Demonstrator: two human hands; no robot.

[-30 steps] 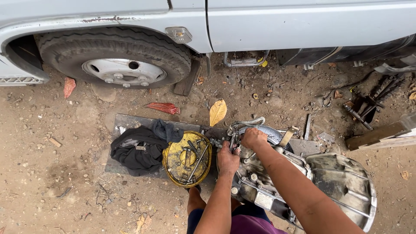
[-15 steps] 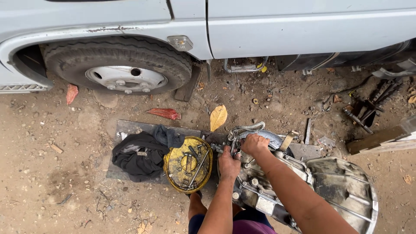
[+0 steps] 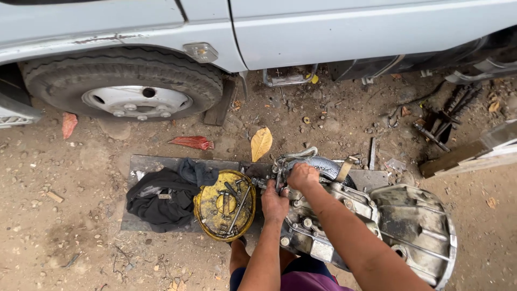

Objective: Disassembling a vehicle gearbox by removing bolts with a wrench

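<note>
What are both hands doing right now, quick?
Left hand: closed, pressed on the front end of the gearbox; held item cannot be told.
Right hand: closed over the gearbox's top end.

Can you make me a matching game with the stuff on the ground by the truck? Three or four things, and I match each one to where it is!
Things:
1. Yellow leaf
2. Black cloth
3. Yellow pan
4. Wheel

Places:
A. Under the truck's body, top left
B. Between the cloth and the gearbox, tools inside
C. On the dirt, above the gearbox
D. On the flat board, far left

Pairs: 1-C, 2-D, 3-B, 4-A
</note>
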